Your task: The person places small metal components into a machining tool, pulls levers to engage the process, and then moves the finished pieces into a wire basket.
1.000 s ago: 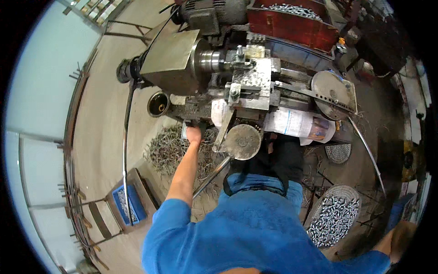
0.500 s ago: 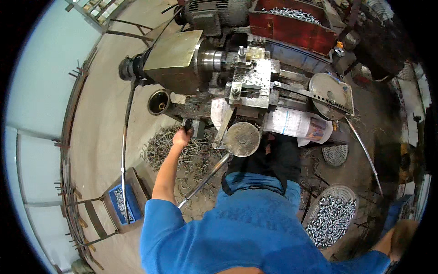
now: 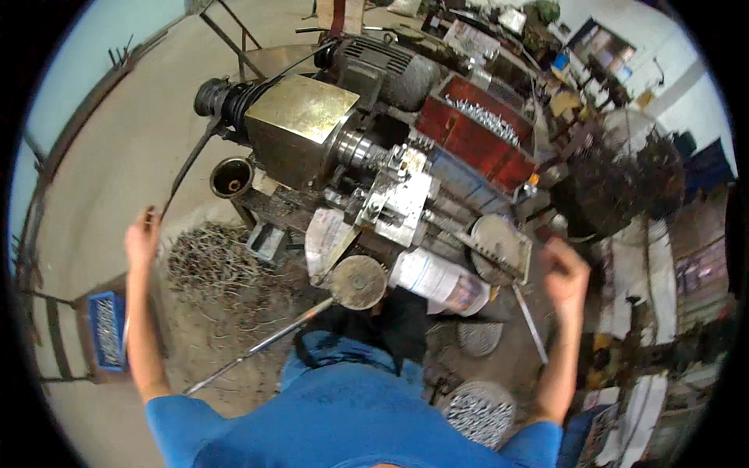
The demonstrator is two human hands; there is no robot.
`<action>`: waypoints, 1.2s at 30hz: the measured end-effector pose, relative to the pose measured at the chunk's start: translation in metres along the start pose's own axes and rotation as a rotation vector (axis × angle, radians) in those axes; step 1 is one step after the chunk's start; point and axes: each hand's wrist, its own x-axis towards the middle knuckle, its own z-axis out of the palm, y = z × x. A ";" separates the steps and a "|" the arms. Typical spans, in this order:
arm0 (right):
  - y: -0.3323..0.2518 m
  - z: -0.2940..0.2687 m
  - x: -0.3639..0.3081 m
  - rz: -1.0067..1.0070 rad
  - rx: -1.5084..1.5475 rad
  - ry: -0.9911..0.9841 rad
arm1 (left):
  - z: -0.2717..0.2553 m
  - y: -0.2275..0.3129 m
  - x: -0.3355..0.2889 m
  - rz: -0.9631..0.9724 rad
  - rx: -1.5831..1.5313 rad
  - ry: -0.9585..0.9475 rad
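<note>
Metal lathe (image 3: 390, 195) apparently between raised hands
</note>
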 end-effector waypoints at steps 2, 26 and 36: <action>0.069 0.019 -0.054 0.387 -0.083 -0.094 | -0.010 -0.024 -0.004 -0.011 0.061 0.057; 0.215 -0.015 -0.097 0.743 -0.822 -0.111 | 0.022 -0.095 0.011 -0.410 -0.388 -0.292; -0.066 0.183 0.128 -0.474 -0.151 -0.198 | 0.007 -0.091 0.017 -0.398 -0.246 -0.357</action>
